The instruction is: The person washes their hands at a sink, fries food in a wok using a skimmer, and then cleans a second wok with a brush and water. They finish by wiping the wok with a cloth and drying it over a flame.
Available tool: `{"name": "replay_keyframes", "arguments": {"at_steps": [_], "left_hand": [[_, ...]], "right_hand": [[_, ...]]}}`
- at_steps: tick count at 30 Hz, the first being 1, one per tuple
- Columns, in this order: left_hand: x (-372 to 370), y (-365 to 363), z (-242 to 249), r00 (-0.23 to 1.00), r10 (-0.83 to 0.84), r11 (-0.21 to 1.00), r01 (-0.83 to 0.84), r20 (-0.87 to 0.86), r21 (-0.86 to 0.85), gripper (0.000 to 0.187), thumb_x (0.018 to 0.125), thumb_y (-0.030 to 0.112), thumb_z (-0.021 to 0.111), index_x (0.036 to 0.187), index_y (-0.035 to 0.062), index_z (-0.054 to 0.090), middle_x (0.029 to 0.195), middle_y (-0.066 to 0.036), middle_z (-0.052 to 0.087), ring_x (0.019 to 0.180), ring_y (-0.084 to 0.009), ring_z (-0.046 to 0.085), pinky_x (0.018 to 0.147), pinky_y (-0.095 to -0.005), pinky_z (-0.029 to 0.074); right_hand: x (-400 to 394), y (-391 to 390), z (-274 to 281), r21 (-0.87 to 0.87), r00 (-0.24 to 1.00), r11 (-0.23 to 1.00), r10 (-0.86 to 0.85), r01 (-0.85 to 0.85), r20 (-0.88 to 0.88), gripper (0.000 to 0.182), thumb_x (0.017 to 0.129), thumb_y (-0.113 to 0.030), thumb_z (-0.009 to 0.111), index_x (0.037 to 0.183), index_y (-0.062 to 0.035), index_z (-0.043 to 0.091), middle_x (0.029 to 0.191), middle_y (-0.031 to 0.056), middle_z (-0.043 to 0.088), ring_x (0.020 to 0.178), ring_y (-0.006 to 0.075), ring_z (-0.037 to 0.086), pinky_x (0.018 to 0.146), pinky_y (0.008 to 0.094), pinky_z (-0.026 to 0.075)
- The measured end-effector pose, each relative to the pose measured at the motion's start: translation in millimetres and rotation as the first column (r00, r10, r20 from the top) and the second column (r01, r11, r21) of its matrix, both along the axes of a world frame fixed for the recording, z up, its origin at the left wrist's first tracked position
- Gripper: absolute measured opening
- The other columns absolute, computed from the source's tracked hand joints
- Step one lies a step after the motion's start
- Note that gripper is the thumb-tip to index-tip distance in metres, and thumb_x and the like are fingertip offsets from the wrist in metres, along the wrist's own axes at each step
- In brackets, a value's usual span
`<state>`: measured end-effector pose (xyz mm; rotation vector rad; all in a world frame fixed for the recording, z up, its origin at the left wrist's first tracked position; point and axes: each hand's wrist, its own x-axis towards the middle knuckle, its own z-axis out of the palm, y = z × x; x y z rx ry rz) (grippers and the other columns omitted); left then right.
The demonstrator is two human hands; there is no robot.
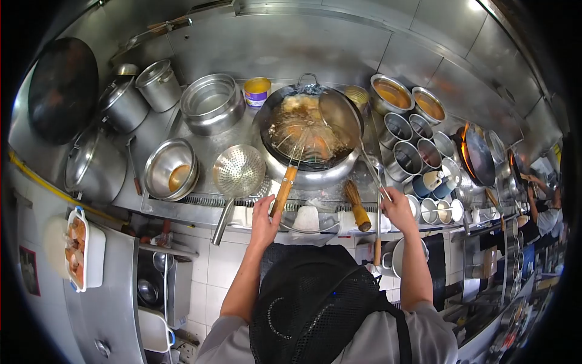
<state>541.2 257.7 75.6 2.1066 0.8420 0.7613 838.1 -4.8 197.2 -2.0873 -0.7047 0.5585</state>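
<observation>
A blackened wok (267, 124) holds bubbling oil with pale and orange-brown pieces of food frying in it. Over the oil lies a wire strainer (300, 142), its wooden handle leaning out over the near rim. My left hand (265, 221) is at the end of that handle, which runs between thumb and fingers; the grip looks loose. A round fine-mesh skimmer (341, 118) is tilted at the wok's right side. Its long thin metal handle comes back to my right hand (397, 209), whose fingers are closed round the end.
A perforated ladle (239, 170), a steel bowl (171, 167) and a large pot (210, 103) stand left. Right are a bamboo brush (356, 206), several steel canisters (405, 159) and a flaming wok (479, 158). A white tub (91, 255) holds raw-looking pieces. Another person (548, 212) works far right.
</observation>
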Motion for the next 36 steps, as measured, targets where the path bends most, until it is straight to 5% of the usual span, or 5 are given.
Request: {"name": "replay_keyframes", "arguments": {"at_steps": [10,16,18,23,36], "left_hand": [[-6.7,-12.4,9.9,0.999,0.033,0.997,-0.035,0.032,0.074,0.047,0.088,0.008,0.068,0.133,0.005,0.055,0.133,-0.02,0.051,0.122,-0.0373,0.051,0.101,-0.0432,0.044],[-23.8,-18.8,7.3,0.997,0.067,0.997,-0.066,0.023,-0.049,0.045,0.087,0.007,0.067,0.13,0.0028,0.057,0.131,-0.021,0.052,0.122,-0.0391,0.051,0.106,-0.0453,0.041],[-24.6,-21.5,8.1,0.997,0.078,0.995,-0.076,0.02,-0.069,0.044,0.087,0.007,0.067,0.129,0.0027,0.057,0.131,-0.021,0.052,0.122,-0.0389,0.051,0.106,-0.0451,0.042],[-25.4,-26.0,12.9,0.997,0.077,0.992,-0.075,0.011,-0.1,0.042,0.088,0.007,0.067,0.129,0.0063,0.058,0.133,-0.019,0.052,0.123,-0.0371,0.052,0.098,-0.0427,0.048],[-17.6,-32.1,1.3,0.991,0.118,0.971,-0.101,0.066,-0.215,0.041,0.09,0.008,0.067,0.131,0.0083,0.057,0.134,-0.015,0.051,0.12,-0.0307,0.054,0.089,-0.0399,0.051]], "right_hand": [[35.6,63.4,-48.0,0.164,0.934,0.986,-0.081,0.025,0.349,0.035,0.087,-0.004,0.055,0.121,-0.0034,0.063,0.1,0.0293,0.068,0.097,0.0481,0.065,0.085,0.0493,0.051],[88.7,64.1,-84.3,0.125,0.935,0.992,-0.018,-0.028,0.355,0.039,0.089,-0.004,0.052,0.127,0.0001,0.059,0.087,0.0197,0.069,0.069,0.0309,0.067,0.063,0.0393,0.053],[90.5,78.1,-93.1,0.274,0.92,0.954,-0.004,0.122,-0.392,0.045,0.089,-0.004,0.053,0.133,-0.0001,0.053,0.08,0.0091,0.066,0.055,0.015,0.056,0.045,0.0287,0.041],[84.3,117.5,-96.2,0.473,0.669,0.821,0.158,0.319,-0.727,0.038,0.091,0.002,0.053,0.128,-0.001,0.052,0.083,0.0117,0.061,0.048,0.0092,0.043,0.039,0.0224,0.029],[79.5,153.1,-54.8,0.366,0.936,0.927,0.194,-0.077,-0.295,0.044,0.09,-0.003,0.052,0.134,0.0015,0.054,0.079,0.0067,0.064,0.051,0.0091,0.049,0.044,0.0259,0.037]]}}
